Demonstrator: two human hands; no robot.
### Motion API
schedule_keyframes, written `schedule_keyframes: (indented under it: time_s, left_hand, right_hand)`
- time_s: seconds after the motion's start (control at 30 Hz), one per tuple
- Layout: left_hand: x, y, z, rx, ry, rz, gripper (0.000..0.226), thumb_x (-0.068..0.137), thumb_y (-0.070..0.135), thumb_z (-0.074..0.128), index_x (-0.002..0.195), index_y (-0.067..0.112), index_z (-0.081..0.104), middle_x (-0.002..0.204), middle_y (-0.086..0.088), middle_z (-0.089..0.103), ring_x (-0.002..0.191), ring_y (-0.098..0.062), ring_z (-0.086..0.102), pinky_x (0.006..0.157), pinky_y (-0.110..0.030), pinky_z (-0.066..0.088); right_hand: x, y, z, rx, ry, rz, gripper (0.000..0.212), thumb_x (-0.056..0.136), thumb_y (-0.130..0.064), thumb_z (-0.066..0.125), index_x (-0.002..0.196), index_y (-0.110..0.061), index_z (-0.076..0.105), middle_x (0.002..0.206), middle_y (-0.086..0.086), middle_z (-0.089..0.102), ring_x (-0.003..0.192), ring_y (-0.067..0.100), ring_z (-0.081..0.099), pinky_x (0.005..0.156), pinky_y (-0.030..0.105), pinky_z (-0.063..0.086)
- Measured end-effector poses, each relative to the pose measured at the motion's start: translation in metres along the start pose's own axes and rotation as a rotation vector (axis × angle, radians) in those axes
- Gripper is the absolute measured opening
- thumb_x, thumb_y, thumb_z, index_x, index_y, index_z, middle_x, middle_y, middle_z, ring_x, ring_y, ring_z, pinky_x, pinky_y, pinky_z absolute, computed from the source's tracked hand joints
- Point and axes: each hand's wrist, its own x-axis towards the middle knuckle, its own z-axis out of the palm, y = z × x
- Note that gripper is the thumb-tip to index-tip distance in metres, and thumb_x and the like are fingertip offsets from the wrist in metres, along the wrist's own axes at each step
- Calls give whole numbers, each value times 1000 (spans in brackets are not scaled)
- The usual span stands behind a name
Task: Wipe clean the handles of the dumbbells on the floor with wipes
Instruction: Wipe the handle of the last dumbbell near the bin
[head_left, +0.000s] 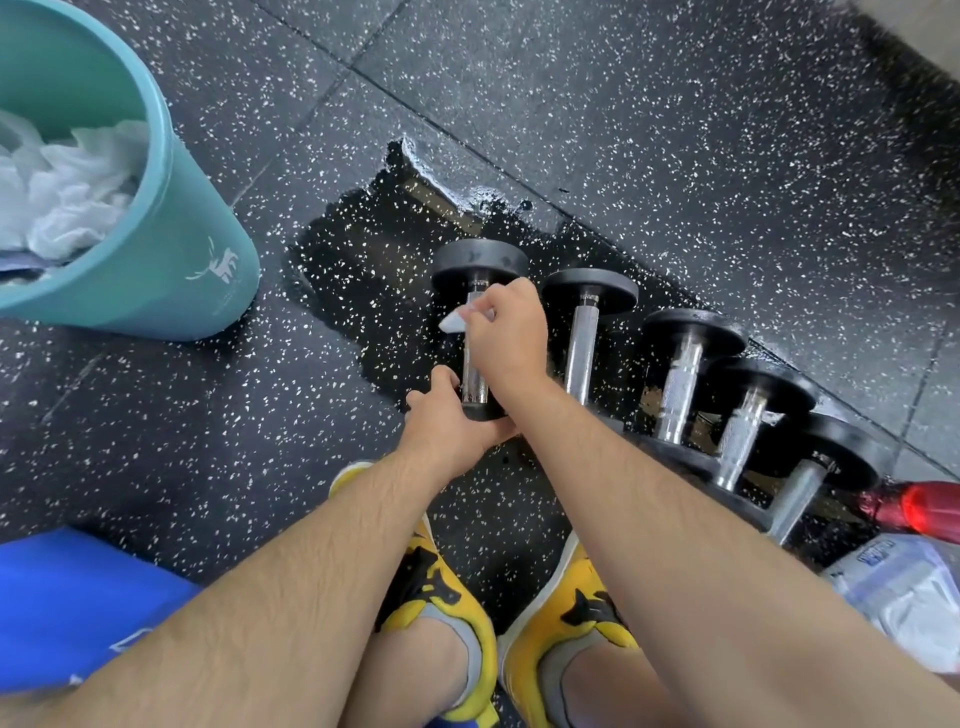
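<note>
The right hand (511, 332) pinches a small white wipe (456, 322) with curled fingers against the chrome knurled handle (475, 376) of the leftmost black round-headed dumbbell (480, 260), which lies on the speckled black rubber floor (675, 130). The left hand (447, 423) grips its near head, fingers wrapped round it. Four more dumbbells (680, 374) lie alongside

Most of wipe (455, 322) hidden under right hand (511, 338); bin (208, 244) cut by left edge.

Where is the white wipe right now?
Head view, centre: the small white wipe is pinched by the right hand against the metal handle of the leftmost black dumbbell.
</note>
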Motion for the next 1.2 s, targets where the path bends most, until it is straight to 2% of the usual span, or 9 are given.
schedule_keyframes:
  time_s: [0.07,0.17,0.27,0.37,0.47,0.6,0.73,1.03,1.2]
  left_hand:
    - [-1,-2,1,7,9,3,75,69,54,87,116,30,33,119,-4,37,91,-16,51,70,-34,43]
    - [-1,-3,1,30,14,6,72,72,49,86,114,31,31,121,-7,38,85,-14,50,63,-30,38]
    - [-2,-1,0,4,14,16,77,68,58,86,115,31,32,119,-3,37,90,-13,51,67,-30,42]
    - [-2,0,1,0,14,15,81,66,64,86,117,31,32,119,-2,37,93,-12,51,72,-32,44]
    - [-1,-1,0,1,13,0,80,68,59,86,119,29,32,122,-4,38,90,-11,51,67,-30,43]
    - [-2,-1,2,7,37,3,96,65,63,86,134,23,32,127,-6,38,91,-12,50,75,-33,45]
    - [-1,-1,2,9,48,6,98,65,63,86,135,22,31,125,-5,39,92,-12,50,71,-31,43]
    - [0,-1,4,19,49,1,98,62,67,85,132,24,32,124,-4,38,99,-18,52,75,-32,43]
    - [1,-2,3,39,40,1,90,63,64,87,123,25,33,123,-4,38,92,-13,50,72,-32,43]
  right_hand:
    - [-6,1,0,87,38,66,17,91,-22,70,80,-10,65,98,-5,50,78,4,52,71,21,40]
    - [-19,6,3,110,37,127,14,92,-21,69,82,-12,64,99,-2,55,84,9,56,78,28,47]
    - [-5,4,-2,158,59,179,17,92,-14,64,77,-9,59,91,1,63,79,13,60,72,33,52]
    - [5,0,-5,268,109,288,16,92,-8,57,77,-4,58,85,1,67,68,10,55,60,22,46]
    - [-8,4,-1,285,85,325,16,91,-8,58,75,-9,58,86,1,68,70,7,55,54,12,39]
    - [1,4,-2,320,79,378,13,92,-11,57,80,-11,61,85,-2,67,72,10,57,62,23,45]
    - [5,7,-2,365,57,467,11,93,-19,61,82,-15,61,81,-5,64,70,10,56,64,27,46]
    - [-4,10,-6,335,12,442,10,91,-19,62,87,-11,65,82,-9,64,76,10,58,67,27,48]
    - [-17,10,-12,274,-43,369,8,89,-12,59,85,-12,66,86,-9,66,76,4,58,65,20,46]
